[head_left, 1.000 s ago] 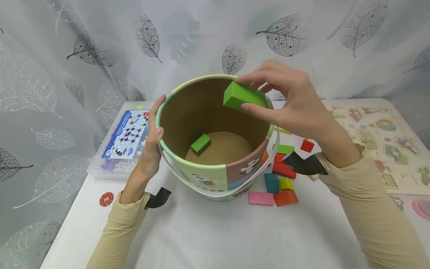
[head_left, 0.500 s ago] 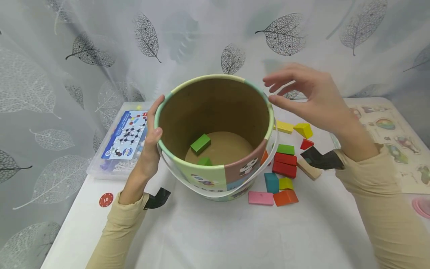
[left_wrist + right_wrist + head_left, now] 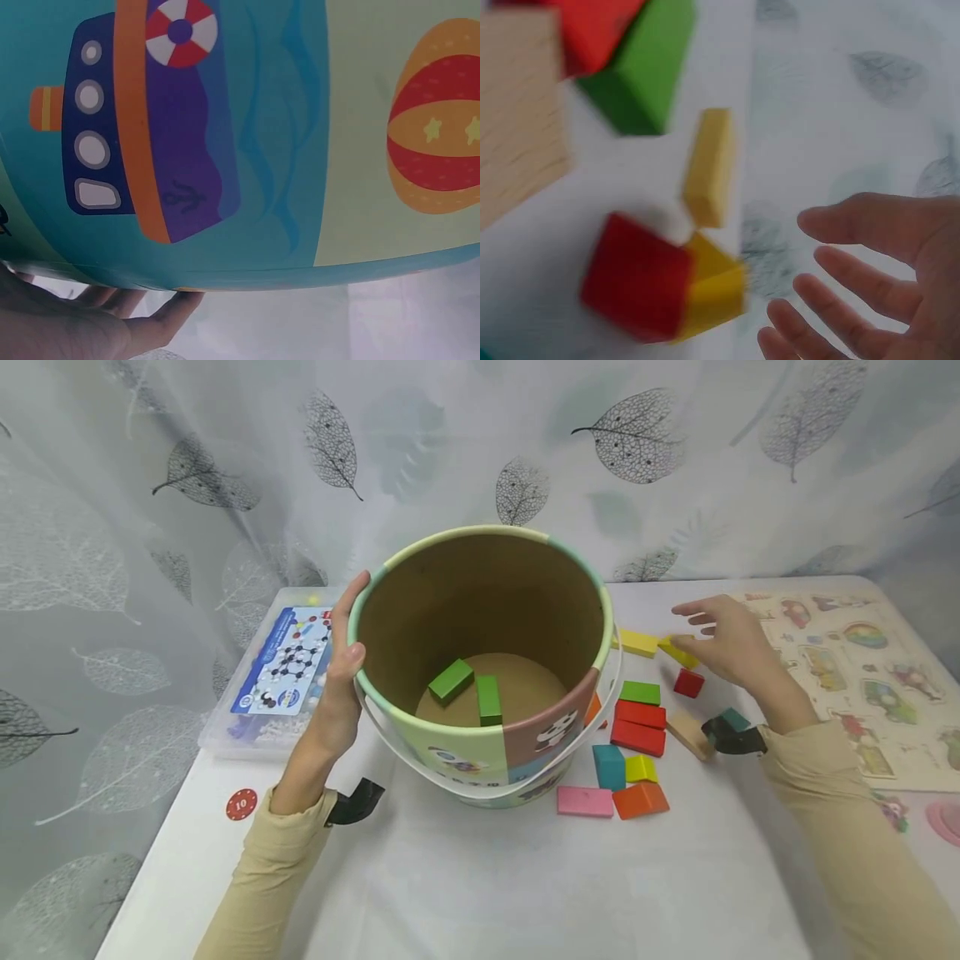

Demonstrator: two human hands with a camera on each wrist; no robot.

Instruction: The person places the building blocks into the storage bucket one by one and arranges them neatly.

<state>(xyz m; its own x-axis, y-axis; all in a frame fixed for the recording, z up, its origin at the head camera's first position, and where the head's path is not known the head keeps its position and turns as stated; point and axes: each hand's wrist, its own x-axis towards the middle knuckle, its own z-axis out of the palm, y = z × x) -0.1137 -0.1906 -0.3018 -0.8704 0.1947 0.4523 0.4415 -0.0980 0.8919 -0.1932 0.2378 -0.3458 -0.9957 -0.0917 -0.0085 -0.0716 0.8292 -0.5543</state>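
A bucket [image 3: 483, 602] with a cream-and-mint rim takes up the centre of the frame on the white tabletop [image 3: 480, 885], its mouth facing up toward the head camera and its white handle [image 3: 480, 789] hanging across the front. A puzzle board [image 3: 852, 685] fills the right side; a clear plastic case [image 3: 258, 742] lies at centre left, behind the left hand [image 3: 341, 693]. That hand grips the bucket's left rim, thumb at the edge.

The right hand [image 3: 731, 639], right of centre, holds nothing, its thumb and fingers spread well apart. It is far nearer than the left to the yellow triangular block [image 3: 678, 652], which lies just to the left of its thumb in the head view. The right wrist view shows a gap between them. The block's visible length slants from upper left to lower right, toward the thumb; which way its ridge points is unclear, since the thumb partly covers it.

Just left lies a yellow plank [image 3: 637, 643], long axis nearly left to right. Two green blocks [image 3: 489, 697] rest on the bucket's floor. Smallest, a red cube [image 3: 688, 682] sits just below the triangular block.
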